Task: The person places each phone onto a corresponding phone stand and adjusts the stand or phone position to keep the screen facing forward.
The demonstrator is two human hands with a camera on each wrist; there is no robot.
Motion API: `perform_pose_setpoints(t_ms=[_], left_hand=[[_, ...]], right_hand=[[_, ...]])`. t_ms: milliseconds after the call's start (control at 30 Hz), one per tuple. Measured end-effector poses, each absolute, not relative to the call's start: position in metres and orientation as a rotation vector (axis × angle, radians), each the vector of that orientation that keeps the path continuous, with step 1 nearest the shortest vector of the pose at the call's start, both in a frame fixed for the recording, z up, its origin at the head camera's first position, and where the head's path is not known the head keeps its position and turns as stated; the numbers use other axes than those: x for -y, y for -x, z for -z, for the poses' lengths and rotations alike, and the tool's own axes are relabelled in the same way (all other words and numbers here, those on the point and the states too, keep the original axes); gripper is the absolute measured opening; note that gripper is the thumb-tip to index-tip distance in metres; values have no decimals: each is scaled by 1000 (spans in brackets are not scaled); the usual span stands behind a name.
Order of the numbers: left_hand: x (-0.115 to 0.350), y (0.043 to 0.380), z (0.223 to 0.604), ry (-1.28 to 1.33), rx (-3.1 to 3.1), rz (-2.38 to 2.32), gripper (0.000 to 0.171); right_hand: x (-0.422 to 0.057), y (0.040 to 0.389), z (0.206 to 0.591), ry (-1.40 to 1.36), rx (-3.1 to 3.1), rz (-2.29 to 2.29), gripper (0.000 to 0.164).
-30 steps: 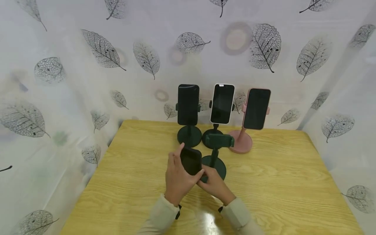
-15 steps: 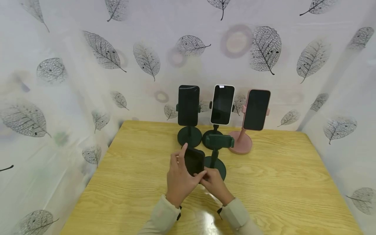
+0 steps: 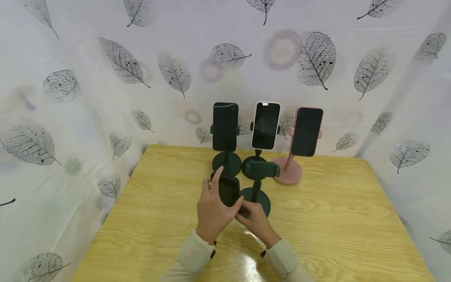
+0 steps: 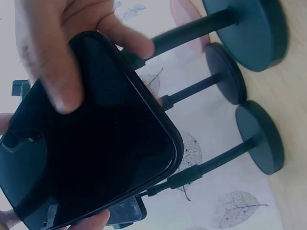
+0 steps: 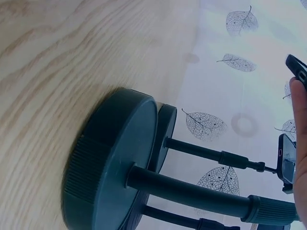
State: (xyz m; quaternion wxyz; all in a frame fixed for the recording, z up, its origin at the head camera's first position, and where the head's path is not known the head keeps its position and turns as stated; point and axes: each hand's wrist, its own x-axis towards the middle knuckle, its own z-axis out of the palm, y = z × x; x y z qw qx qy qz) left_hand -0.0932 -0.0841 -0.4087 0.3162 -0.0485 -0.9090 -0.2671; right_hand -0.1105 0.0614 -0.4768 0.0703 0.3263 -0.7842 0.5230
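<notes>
A black smartphone (image 3: 228, 191) is held tilted above the table, just left of an unoccupied dark green phone stand (image 3: 263, 169). My left hand (image 3: 213, 213) grips it by its edges, fingers along the far left side and thumb at the near right corner. At that near corner, my right hand (image 3: 258, 221) pinches it with curled fingers. Seen in the left wrist view, the dark screen of the smartphone (image 4: 110, 139) faces the camera, and a blurred thumb of the right hand (image 4: 55, 52) lies over it. The right wrist view shows the base of the green stand (image 5: 115, 163) up close.
Behind the hands stand three phone stands with phones clamped upright: a black phone (image 3: 225, 127) on green, a white-rimmed phone (image 3: 266, 126) on black, and a pink-rimmed phone (image 3: 307, 132) on pink. A leaf-print curtain (image 3: 176, 125) borders the wooden table (image 3: 338, 219).
The held smartphone shifts slightly right, then back left, with both hands still on it. The stands have not moved.
</notes>
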Motion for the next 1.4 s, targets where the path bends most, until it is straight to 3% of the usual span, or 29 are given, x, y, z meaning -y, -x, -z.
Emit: perform_pose_setpoints(t_ms=[200,367,633,833,1000,1300,1400], left_hand=[[82,93,407,77,2407,662,103],[77,91,410,60,2434,674,108],[77,93,409,97,2376,666,92],[80,96,405,105,2276,639,90],[83,98,398,96,2247,633,91],[81,98,392,33,2335,663,97],[78,96,392,23,2410,663,103]], right_hand=[[-55,110,479,-923,2307,-1475,9],[-50,108,483,-860,2238,-1427,22],[-51,107,483,-849,2255,-1462,19],[-51,104,468,-914,2286,-1570,19],[-51,105,469,-907,2333,-1633,27],[-49,107,471,-932,2187,-1513,11],[-48,108,471,-918,2148,-1463,19]])
